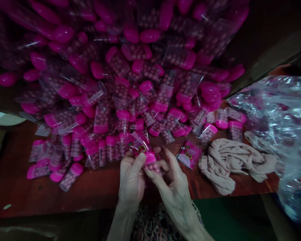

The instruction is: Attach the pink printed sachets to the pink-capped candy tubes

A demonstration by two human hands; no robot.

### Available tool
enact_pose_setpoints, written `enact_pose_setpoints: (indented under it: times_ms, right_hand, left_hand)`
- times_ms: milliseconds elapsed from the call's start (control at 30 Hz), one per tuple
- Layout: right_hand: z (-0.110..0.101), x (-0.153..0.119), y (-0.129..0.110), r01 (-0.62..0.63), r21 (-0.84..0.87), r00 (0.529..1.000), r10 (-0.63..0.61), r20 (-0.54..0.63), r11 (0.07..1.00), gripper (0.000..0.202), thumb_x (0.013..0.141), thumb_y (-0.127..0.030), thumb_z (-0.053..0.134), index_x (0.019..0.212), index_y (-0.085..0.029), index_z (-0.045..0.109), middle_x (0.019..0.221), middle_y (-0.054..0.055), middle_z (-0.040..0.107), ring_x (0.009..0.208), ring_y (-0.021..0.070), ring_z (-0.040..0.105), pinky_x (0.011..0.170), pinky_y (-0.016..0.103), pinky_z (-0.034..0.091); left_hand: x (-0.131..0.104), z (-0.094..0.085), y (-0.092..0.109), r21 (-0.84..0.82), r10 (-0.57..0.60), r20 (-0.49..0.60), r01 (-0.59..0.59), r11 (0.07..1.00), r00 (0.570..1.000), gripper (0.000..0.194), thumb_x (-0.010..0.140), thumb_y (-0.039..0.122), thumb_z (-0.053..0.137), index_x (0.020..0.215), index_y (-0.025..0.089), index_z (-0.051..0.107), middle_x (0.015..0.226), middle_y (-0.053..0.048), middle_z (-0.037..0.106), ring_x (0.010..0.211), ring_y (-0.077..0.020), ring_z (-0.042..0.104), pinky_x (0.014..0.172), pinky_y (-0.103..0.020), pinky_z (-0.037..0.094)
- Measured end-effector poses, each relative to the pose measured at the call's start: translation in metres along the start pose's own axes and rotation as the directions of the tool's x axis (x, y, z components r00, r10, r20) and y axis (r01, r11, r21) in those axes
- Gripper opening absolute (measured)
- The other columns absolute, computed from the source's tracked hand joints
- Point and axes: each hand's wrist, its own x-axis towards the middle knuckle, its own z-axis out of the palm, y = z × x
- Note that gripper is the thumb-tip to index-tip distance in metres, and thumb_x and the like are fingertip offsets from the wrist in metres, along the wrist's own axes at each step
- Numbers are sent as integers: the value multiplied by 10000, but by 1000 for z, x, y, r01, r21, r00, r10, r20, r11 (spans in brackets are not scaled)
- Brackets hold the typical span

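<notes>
Both my hands meet at the table's front edge around a small clear container of pink candy balls (pixel 154 166) with a bright pink cap. A shiny pink printed sleeve (pixel 139 144) sits at the container's capped end; how far it covers the cap I cannot tell. My left hand (pixel 132 179) pinches the sleeve and the cap with its thumb on top. On the container's other side, my right hand (pixel 172 180) grips the clear body between thumb and fingers. Just right of my hands lie flat pink printed sleeves (pixel 190 154), apparently stacked.
A large heap of pink-capped candy containers (pixel 121 90) covers the back and spills forward at left. A crumpled beige cloth (pixel 238 160) lies at right, beside clear plastic wrap (pixel 286 134). Reddish wood of the table (pixel 20 190) shows at front left.
</notes>
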Motion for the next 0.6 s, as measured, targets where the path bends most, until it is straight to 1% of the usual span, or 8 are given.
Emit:
enact_pose_setpoints:
  times_ms: [33,100,200,267,367,433,533,600]
  right_hand:
    - [0,-1,1,9,-13,1000,-9,-17,1000,570,798,-290,608,1309,-139,405,679,-20,651,606,119,627,575,214,535]
    - [0,-1,2,28,-41,999,-29,-39,999,641,797,-287,611,1361,-143,343,667,-27,647,604,120,632,560,208,536]
    - [-1,1,6,82,-78,996,-85,-39,994,737,790,-273,622,1417,-161,252,710,-13,675,622,127,648,564,211,547]
    - [-2,2,7,144,-95,988,-149,-43,985,749,793,-250,618,1429,-170,231,733,-7,685,625,123,649,579,208,551]
    - [-3,3,9,214,-127,974,-221,-43,969,743,794,-217,615,1430,-183,234,730,-15,681,631,111,647,613,197,553]
    - [-5,3,9,206,-135,977,-211,-25,969,737,800,-218,610,1432,-187,232,727,-17,676,633,108,647,608,191,555]
    - [-10,1,9,155,-133,988,-156,7,979,728,807,-231,610,1430,-200,236,752,-11,675,637,108,645,590,192,557]
    - [-12,0,9,127,-123,992,-124,27,984,725,809,-233,611,1430,-211,238,792,-2,678,664,112,647,616,205,560]
  left_hand:
    - [0,0,0,-3,1,17,-1,1000,1000,234,667,311,735,762,106,672,739,-100,723,567,-170,646,575,-300,539]
    - [0,0,-1,6,-13,37,12,1000,999,243,648,309,748,746,102,668,726,-98,718,568,-173,642,583,-309,541]
    - [0,0,-3,11,-49,46,49,999,998,191,695,281,714,762,107,671,695,-74,707,550,-148,628,594,-294,539]
    - [1,0,-5,-23,-69,60,71,997,996,157,733,278,681,758,122,674,656,-51,693,548,-136,622,602,-284,536]
    - [2,-2,-6,-71,-88,90,95,993,992,115,737,252,677,752,138,682,648,-34,684,566,-131,623,616,-279,534]
    - [2,-4,-6,-62,-112,128,121,991,985,94,731,217,678,773,134,695,661,-37,685,583,-134,626,627,-280,534]
    - [1,-6,-3,-13,-159,199,164,986,967,102,719,173,676,803,123,707,666,-49,687,603,-147,633,636,-287,533]
    - [1,-7,0,30,-180,217,177,984,959,114,703,152,681,808,118,709,674,-60,693,604,-156,637,634,-294,532]
